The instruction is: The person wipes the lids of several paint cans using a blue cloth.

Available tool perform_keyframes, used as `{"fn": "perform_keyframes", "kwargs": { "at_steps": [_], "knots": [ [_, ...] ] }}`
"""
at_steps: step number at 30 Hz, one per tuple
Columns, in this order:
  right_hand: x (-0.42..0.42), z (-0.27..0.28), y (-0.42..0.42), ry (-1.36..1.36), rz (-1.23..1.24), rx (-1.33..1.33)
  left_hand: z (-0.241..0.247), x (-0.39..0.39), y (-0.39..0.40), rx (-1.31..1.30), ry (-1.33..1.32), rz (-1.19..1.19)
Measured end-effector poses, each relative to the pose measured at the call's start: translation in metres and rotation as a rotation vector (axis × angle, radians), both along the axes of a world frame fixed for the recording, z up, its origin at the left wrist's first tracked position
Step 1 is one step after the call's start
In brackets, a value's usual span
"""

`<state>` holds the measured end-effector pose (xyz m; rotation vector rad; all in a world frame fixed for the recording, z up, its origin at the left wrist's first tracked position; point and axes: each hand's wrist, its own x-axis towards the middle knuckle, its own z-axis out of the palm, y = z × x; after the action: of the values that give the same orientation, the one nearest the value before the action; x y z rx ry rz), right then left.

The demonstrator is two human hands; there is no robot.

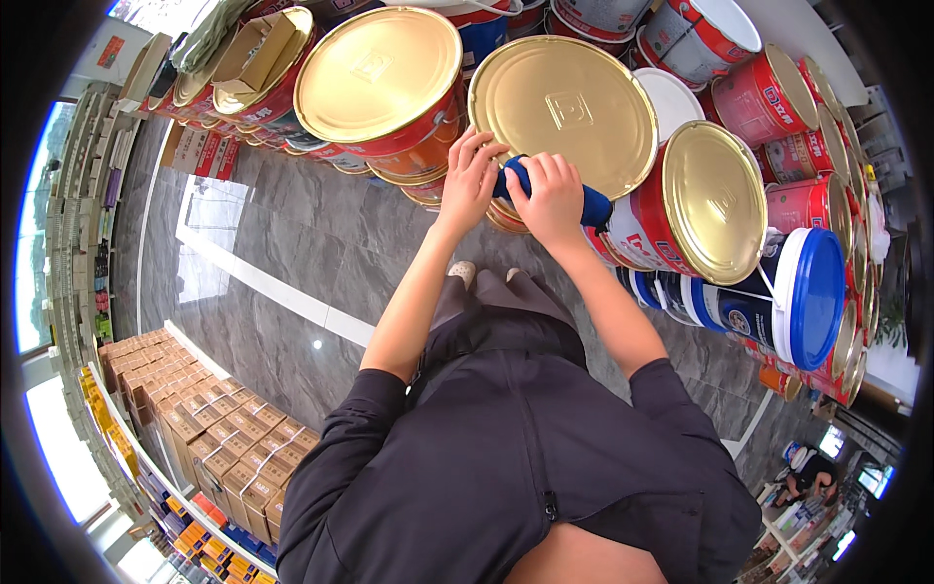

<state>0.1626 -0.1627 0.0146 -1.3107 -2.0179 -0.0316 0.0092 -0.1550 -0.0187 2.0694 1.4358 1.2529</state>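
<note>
A rolled or bunched dark blue cloth (596,207) lies across the near rim of a large gold metal pail lid (562,102), which bears an embossed emblem. My right hand (549,193) grips this cloth from above, fingers wrapped around it. Beside it, my left hand (468,174) rests at the rim, its fingers slightly apart and reaching onto the lid. The cloth's left end touches or nearly touches that hand; its thumb side is hidden, so a hold on the cloth cannot be made out.
More gold-lidded pails stand left (379,73) and right (715,201). A blue-lidded bucket (817,299) is farther right. An open cardboard box (255,55) sits on a far-left pail. Strapped cartons (219,431) line the lower left of the grey tiled floor (292,212). Another person (810,471) is at lower right.
</note>
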Motion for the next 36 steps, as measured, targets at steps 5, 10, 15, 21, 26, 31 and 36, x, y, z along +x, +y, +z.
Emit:
{"fn": "perform_keyframes", "kwargs": {
  "at_steps": [5, 10, 15, 21, 26, 31, 36],
  "knots": [
    [0.0, -0.001, -0.004, 0.058, -0.032, 0.048, 0.01, -0.005, 0.004, 0.041, 0.052, -0.007],
    [0.003, -0.001, -0.007, 0.077, -0.013, 0.045, 0.034, -0.013, 0.018, 0.066, 0.239, -0.006],
    [0.001, -0.004, -0.009, 0.046, -0.055, 0.062, 0.042, -0.008, 0.064, 0.056, 0.267, -0.176],
    [0.0, -0.006, -0.013, 0.061, -0.05, 0.068, 0.01, -0.002, 0.06, 0.076, 0.352, -0.111],
    [-0.005, -0.007, -0.007, 0.069, -0.066, 0.086, 0.011, -0.007, 0.066, 0.078, 0.293, -0.12],
    [-0.001, -0.007, -0.009, 0.059, -0.092, 0.093, 0.008, -0.001, 0.067, 0.079, 0.27, -0.151],
    [-0.003, -0.005, -0.012, 0.061, -0.076, 0.087, 0.006, -0.001, 0.06, 0.03, 0.276, -0.088]
  ]
}}
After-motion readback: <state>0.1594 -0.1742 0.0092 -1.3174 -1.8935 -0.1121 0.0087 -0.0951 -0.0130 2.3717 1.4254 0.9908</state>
